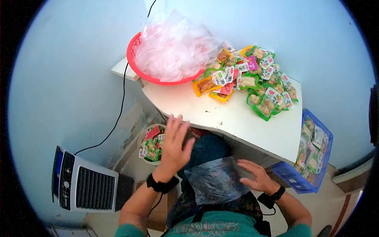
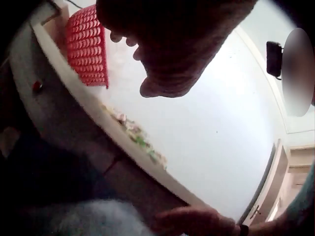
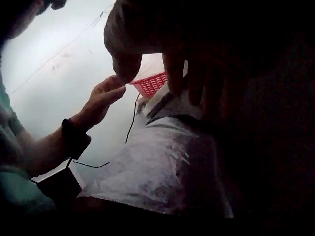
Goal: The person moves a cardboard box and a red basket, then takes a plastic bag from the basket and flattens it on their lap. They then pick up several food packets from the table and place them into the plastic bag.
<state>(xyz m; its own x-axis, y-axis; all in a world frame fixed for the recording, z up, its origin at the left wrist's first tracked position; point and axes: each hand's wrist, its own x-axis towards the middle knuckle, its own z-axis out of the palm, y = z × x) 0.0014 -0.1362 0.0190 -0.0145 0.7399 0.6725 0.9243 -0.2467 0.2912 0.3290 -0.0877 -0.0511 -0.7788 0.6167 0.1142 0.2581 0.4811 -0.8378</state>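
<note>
A clear plastic bag (image 1: 215, 183) lies flat across the person's lap, its wrinkled surface also showing in the right wrist view. The left hand (image 1: 174, 148) is raised in front of the table edge, fingers extended and holding nothing. On the other side, the right hand (image 1: 258, 177) is beside the bag's right edge with its fingers extended and nothing gripped. Packaged snacks (image 1: 268, 104) in green and yellow vacuum packs are piled on the white table (image 1: 252, 132) beyond the hands.
A red basket (image 1: 133, 61) heaped with clear plastic bags (image 1: 173, 51) stands at the table's back left. More packs fill a blue crate (image 1: 290, 175) at right and a pale bucket (image 1: 158, 162) at left. An air cooler (image 1: 94, 187) stands on the floor.
</note>
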